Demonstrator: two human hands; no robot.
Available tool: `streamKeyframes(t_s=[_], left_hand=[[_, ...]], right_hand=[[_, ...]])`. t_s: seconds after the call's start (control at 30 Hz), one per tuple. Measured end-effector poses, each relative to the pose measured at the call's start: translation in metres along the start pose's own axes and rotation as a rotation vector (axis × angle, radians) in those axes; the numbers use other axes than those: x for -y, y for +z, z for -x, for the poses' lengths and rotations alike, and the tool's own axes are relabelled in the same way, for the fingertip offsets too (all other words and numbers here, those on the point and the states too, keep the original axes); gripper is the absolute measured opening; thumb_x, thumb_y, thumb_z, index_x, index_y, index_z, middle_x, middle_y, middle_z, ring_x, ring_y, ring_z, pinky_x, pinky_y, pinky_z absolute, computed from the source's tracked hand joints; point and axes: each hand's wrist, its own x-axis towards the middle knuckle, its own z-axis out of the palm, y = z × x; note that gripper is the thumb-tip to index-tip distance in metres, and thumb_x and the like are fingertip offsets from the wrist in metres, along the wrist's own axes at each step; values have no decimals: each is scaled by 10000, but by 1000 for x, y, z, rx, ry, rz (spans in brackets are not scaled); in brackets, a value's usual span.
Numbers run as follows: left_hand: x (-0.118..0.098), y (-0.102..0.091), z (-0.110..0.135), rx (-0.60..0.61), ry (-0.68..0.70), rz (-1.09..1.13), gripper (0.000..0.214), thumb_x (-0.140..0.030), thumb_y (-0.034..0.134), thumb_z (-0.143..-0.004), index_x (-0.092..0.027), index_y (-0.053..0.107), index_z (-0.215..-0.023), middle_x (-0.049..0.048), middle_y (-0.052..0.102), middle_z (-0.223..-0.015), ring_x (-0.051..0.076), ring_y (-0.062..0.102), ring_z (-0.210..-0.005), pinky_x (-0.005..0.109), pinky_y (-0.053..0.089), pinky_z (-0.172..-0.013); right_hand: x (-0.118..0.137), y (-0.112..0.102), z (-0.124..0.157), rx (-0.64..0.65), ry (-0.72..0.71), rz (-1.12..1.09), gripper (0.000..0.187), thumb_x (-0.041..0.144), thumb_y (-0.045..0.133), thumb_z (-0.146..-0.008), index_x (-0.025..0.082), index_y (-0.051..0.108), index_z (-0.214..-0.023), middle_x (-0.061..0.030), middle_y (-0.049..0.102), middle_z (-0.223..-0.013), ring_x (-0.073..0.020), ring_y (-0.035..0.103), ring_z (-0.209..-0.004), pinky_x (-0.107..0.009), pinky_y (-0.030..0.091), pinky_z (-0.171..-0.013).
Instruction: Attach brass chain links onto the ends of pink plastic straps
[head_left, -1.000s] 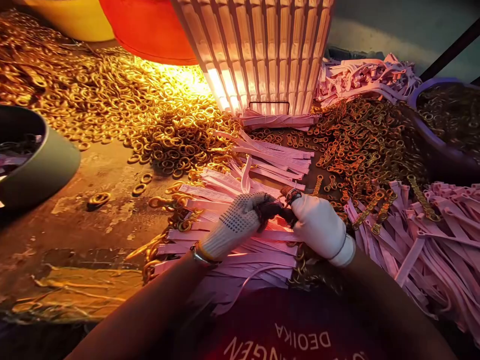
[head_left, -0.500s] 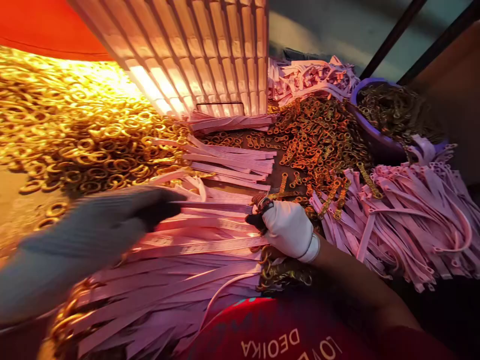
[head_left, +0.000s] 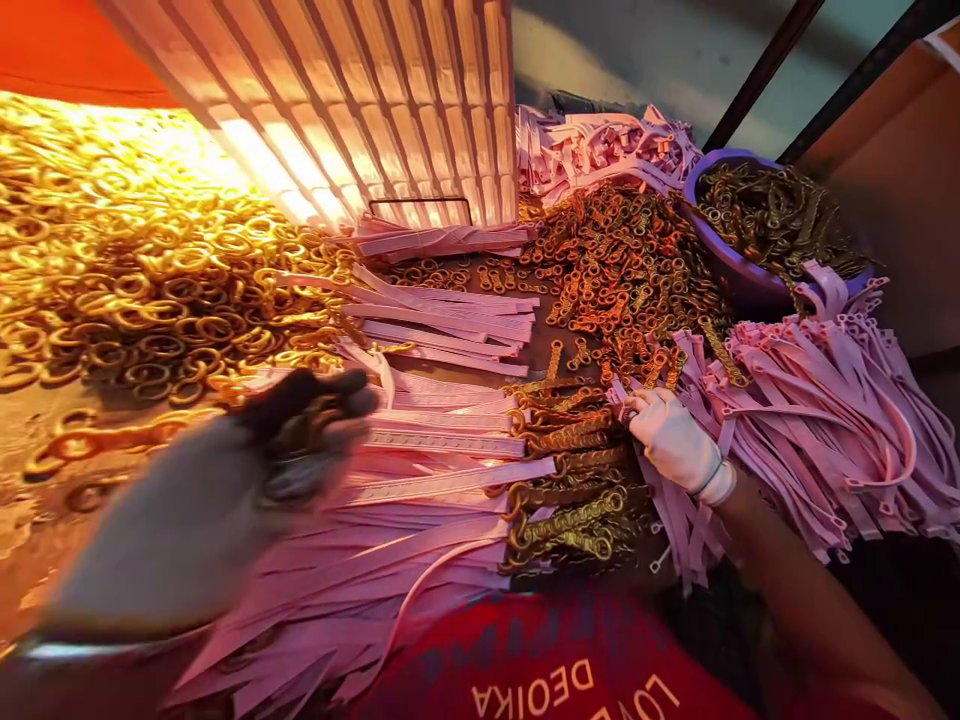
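My right hand point(head_left: 679, 443), in a white glove, is closed at the near left edge of the pink strap pile. Its fingertips pinch the end of a pink strap point(head_left: 618, 393). My left hand point(head_left: 300, 430), in a grey glove with dark fingertips, is over the left ends of the laid-out straps point(head_left: 450, 470). Motion smears its fingers, and I cannot make out whether they hold anything. Short gold chains point(head_left: 577, 515) are joined to the right ends of those straps. Close to the left wrist lies a blurred gold chain piece with rings point(head_left: 124, 437).
Gold rings point(head_left: 180, 270) are heaped at the left. Small gold chain pieces point(head_left: 622, 260) form a mound in the middle. Behind it stands a purple tub point(head_left: 739, 275) of chains. More pink straps point(head_left: 825, 420) are piled at right. A ribbed pale panel point(head_left: 420, 110) rises at the back.
My right hand has left the laid-out straps and moved right to the strap pile, where it pinches a strap end. My left hand remains at the left, its fingers now turned differently. The view has shifted slightly.
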Motion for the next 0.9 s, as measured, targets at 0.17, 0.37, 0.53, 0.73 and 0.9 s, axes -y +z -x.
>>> streamKeyframes(t_s=[0.17, 0.37, 0.53, 0.73, 0.9], left_hand=[[35, 41, -11, 206, -123, 5, 290, -189, 390, -1003, -73, 653, -1040, 107, 699, -771, 102, 604, -465, 123, 367, -294], [57, 41, -10, 450, -11, -164, 310, -109, 632, -803, -97, 710, -1103, 105, 716, -856, 58, 546, -494, 112, 288, -339], [65, 37, -6, 388, 227, -300, 356, -208, 661, -821, -152, 699, -1170, 89, 723, -870, 58, 479, -503, 154, 253, -391], [71, 34, -6, 301, 384, -304, 455, -203, 622, -789, -174, 695, -1237, -13, 598, -648, 45, 314, -455, 180, 258, -428], [66, 25, -15, 350, 265, -177, 339, -224, 672, -761, -143, 717, -1087, 33, 653, -713, 54, 420, -477, 177, 276, -432]], right_hand=[[-16, 27, 9, -196, -5, 34, 197, 27, 520, -795, 112, 693, -830, -144, 672, -925, -265, 605, -927, -443, 458, -972], [-3, -3, -15, -620, 55, -595, 287, 153, 560, -891, 201, 618, -1168, -84, 695, -1080, -249, 645, -1041, -558, 390, -1104], [64, -57, -60, -486, 152, -1117, 233, 239, 551, -951, 223, 615, -1175, -58, 713, -1006, -183, 672, -867, -342, 553, -826], [119, -76, -93, -258, 107, -1457, 196, 188, 626, -849, 195, 628, -1045, -29, 706, -903, -166, 642, -808, -289, 547, -771], [121, -75, -94, -386, 220, -1597, 251, 259, 674, -838, 203, 613, -1075, -28, 690, -960, -158, 642, -837, -273, 545, -757]])
